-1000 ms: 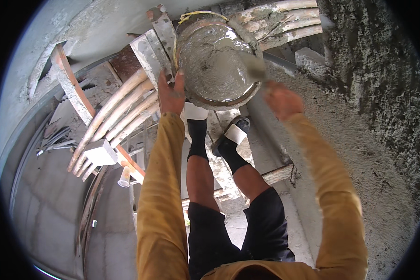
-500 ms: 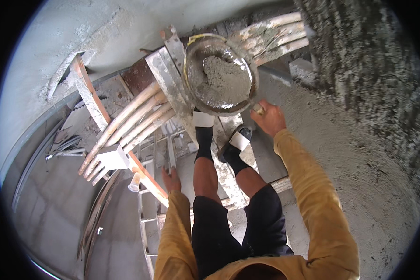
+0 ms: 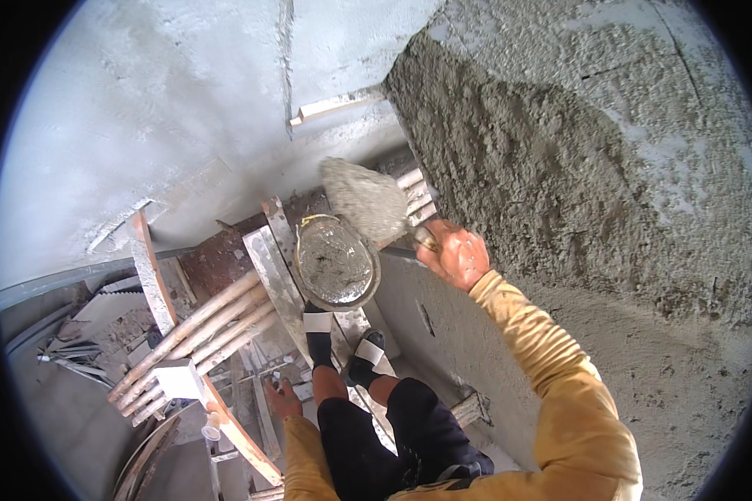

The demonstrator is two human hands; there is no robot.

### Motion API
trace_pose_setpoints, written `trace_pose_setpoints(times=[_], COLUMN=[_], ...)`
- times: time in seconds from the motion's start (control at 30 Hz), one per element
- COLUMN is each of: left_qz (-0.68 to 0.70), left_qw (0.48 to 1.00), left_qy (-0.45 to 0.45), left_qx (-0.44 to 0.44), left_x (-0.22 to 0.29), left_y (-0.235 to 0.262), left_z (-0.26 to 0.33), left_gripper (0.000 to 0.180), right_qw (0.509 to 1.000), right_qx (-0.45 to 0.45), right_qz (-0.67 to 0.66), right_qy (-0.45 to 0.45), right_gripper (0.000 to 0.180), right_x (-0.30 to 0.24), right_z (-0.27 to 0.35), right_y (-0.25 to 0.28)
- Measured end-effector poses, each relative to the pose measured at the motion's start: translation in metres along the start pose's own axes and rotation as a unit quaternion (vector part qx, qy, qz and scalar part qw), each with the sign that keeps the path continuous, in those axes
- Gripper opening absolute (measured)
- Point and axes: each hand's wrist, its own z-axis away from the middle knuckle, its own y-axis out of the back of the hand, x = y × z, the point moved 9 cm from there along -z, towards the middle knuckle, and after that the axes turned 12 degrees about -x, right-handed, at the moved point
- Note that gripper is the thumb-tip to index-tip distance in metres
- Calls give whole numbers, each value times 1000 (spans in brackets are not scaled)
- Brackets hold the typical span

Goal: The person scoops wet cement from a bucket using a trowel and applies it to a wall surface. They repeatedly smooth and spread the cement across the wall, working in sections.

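My right hand is closed round the handle of a trowel, held up beside the rough wall. A heap of wet grey mortar, blurred by motion, covers its blade. Just below this load stands a round bucket with a yellowish strip at its rim and wet mortar inside. My left hand hangs low by my left leg, fingers loosely apart, with nothing visible in it.
Fresh, rough mortar coats part of the right wall. My feet stand on a mortar-stained plank at a height. Bamboo poles, an orange-edged timber and a white block lie to the left. A ladder stands below.
My right hand has risen, bringing the mortar-loaded trowel into sight above the bucket. The view has tilted up toward the wall. My left hand stays low at my side.
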Motion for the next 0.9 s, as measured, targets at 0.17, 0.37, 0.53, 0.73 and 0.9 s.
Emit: trace_pose_setpoints(times=[0.17,0.37,0.53,0.73,0.9], left_qz=[3,-4,39,-181,-244], left_qw=[1000,999,994,961,944], left_qy=[-4,-3,-40,-168,-193], left_qx=[29,50,91,129,108], left_x=[1,0,12,76,97], left_y=[30,61,62,-25,-69], left_z=[25,9,8,18,33], left_gripper=[59,58,55,58,56], right_qw=[943,832,935,963,930], right_qx=[-143,-116,91,-109,-265], right_qz=[-209,-538,-314,-129,-15], right_qy=[213,-74,-134,-211,-254], right_gripper=[22,31,46,38,32], right_x=[-121,28,82,108,134], right_z=[-42,-112,26,79,49], right_y=[70,112,158,-52,-263])
